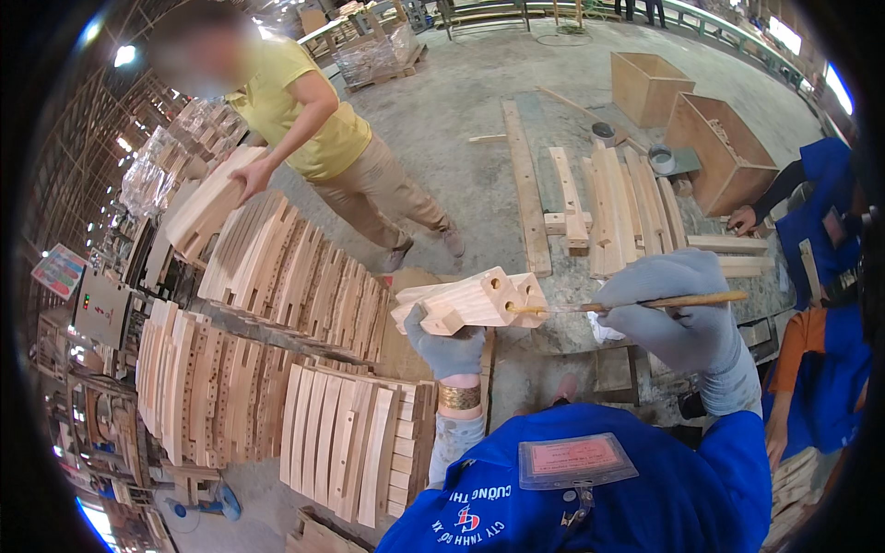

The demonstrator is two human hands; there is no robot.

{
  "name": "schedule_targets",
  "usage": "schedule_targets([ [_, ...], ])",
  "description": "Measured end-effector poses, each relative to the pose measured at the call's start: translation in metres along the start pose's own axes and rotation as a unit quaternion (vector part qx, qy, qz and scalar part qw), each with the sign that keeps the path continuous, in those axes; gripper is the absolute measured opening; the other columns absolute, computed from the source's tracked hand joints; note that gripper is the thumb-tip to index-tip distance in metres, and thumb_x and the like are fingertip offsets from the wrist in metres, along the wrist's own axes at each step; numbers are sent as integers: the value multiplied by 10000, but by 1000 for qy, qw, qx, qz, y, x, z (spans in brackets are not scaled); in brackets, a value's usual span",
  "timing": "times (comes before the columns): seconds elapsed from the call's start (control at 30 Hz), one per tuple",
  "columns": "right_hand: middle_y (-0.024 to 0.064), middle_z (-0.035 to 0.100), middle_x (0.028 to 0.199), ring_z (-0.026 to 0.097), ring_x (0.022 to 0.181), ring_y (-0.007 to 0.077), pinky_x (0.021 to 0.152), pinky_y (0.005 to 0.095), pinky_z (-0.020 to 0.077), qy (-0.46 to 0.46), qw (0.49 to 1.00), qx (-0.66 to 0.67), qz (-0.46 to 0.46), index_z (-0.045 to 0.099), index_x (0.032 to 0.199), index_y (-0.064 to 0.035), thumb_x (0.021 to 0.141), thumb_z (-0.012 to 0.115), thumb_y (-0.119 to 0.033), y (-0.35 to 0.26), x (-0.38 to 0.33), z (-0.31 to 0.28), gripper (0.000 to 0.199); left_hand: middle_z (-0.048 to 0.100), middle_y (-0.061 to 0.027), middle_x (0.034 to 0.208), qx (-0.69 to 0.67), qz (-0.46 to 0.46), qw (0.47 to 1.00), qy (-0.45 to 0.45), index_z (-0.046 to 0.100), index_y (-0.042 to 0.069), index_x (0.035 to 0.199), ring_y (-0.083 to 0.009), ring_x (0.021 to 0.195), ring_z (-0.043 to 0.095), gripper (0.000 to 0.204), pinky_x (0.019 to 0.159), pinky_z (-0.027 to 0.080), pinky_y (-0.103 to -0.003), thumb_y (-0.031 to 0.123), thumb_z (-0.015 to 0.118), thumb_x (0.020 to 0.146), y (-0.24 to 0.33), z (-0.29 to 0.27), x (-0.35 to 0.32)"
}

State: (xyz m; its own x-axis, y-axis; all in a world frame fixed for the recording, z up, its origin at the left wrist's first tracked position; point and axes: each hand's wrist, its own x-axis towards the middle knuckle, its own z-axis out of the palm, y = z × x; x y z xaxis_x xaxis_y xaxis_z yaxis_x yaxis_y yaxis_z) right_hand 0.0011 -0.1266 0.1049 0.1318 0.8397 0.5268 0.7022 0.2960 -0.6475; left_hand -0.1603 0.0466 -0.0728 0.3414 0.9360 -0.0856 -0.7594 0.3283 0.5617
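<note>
My left hand (450,347), in a grey glove, is closed around a few pale wooden pieces (470,300) held together in front of me. Their ends, turned to the right, have round drilled holes. In my right hand (668,300), also gloved in grey, is a thin brush-like stick (710,300) with a wooden handle, gripped between the fingers. Its narrow tip meets the drilled end faces, at or beside a hole; whether it goes inside cannot be made out.
Stacked wooden slats (341,442) stand at left. Behind them a person in a yellow shirt (313,111) holds a wooden bundle (207,203). On the right are curved wooden parts (618,203), a small pot (662,160), plywood boxes (728,152) and co-workers in blue (820,230).
</note>
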Motion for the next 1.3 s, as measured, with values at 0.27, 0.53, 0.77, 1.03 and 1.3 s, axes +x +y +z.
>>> schedule_targets([
  [0.27, 130, 607, 789, 597, 650, 157, 585, 241, 488, 333, 890, 285, 128, 555, 937, 32, 856, 494, -60, 36, -41, -17, 137, 562, -113, 1011, 607, 343, 716, -31, 428, 36, 1096, -201, 915, 572, 671, 766, 487, -335, 39, 773, 521, -8, -30, 11],
  [0.53, 53, 615, 834, 579, 695, 106, 621, 214, 465, 534, 823, 62, 185, 596, 982, 2, 864, 557, -169, 260, -98, -116, 211, 541, -144, 1101, 515, 192, 832, 74, 304, 8, 1201, -218, 961, 556, 895, 782, 502, -360, 77, 830, 480, -34, -56, 25],
  [0.77, 132, 642, 838, 617, 754, 264, 684, 334, 461, 381, 874, -202, 224, 638, 928, -64, 800, 579, -245, 433, -41, -140, 229, 466, -160, 1179, 566, 173, 801, 91, 261, 30, 1242, -225, 1024, 527, 1016, 844, 489, -364, 73, 864, 425, -49, -54, 33],
  [1.03, 153, 646, 863, 617, 808, 283, 710, 336, 467, 282, 861, -237, 350, 659, 904, -70, 769, 601, -274, 538, -24, -140, 251, 528, -120, 1083, 580, 180, 783, 133, 373, 32, 1151, -194, 939, 559, 837, 783, 510, -331, 133, 862, 479, -59, -43, 35],
  [1.3, 145, 651, 803, 620, 741, 270, 672, 336, 473, 412, 850, -171, 281, 644, 857, -27, 773, 595, -285, 549, -39, -131, 277, 596, -72, 891, 721, 239, 646, 75, 508, 24, 1001, -153, 759, 590, 514, 696, 517, -299, 97, 793, 579, -69, 6, 41],
])
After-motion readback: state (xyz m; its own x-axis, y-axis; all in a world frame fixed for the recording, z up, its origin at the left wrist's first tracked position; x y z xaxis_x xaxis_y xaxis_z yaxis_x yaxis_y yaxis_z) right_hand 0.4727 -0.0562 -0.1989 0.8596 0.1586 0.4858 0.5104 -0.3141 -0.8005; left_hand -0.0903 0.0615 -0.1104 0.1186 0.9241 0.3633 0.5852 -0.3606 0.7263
